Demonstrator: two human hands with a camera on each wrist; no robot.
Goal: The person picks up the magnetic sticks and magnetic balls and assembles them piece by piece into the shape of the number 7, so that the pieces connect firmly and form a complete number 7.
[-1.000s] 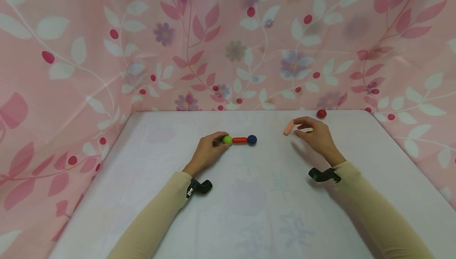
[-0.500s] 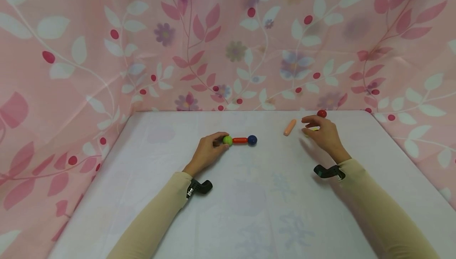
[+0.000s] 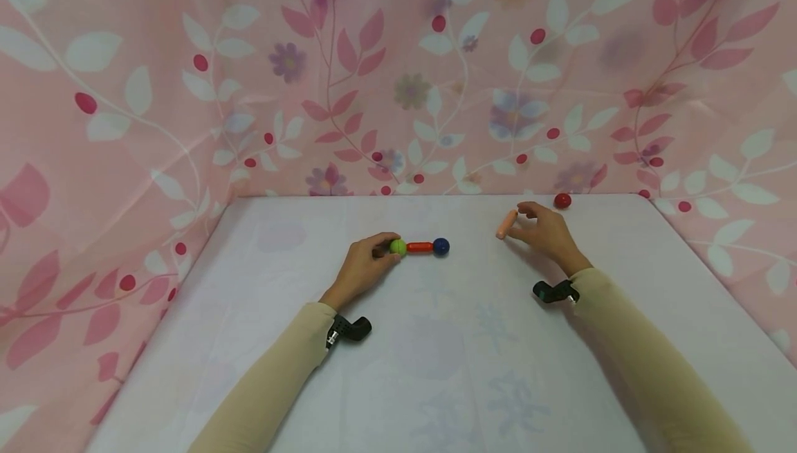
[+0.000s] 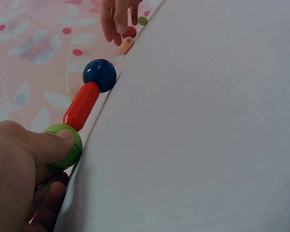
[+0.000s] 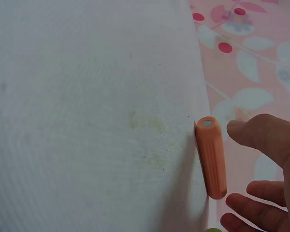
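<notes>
A green ball [image 3: 398,247] is pinched between the thumb and fingers of my left hand [image 3: 362,263]. From that ball a red ridged rod [image 4: 81,106] runs to a dark blue ball [image 3: 441,246], the three joined in a line. My right hand [image 3: 548,235] reaches beside an orange magnetic-looking rod [image 3: 507,224] lying on the table. In the right wrist view, thumb and fingers stand spread around the orange rod [image 5: 212,157], with a visible gap between them and it.
A red ball [image 3: 563,200] sits near the table's back edge, behind my right hand. A small yellow-green piece [image 4: 142,21] shows beyond it in the left wrist view. Pink floral cloth [image 3: 411,93] hangs behind the white table [image 3: 429,370].
My right hand first drew back rightward from the orange rod, then came left again and lower beside it. The left hand and the joined pieces stay put.
</notes>
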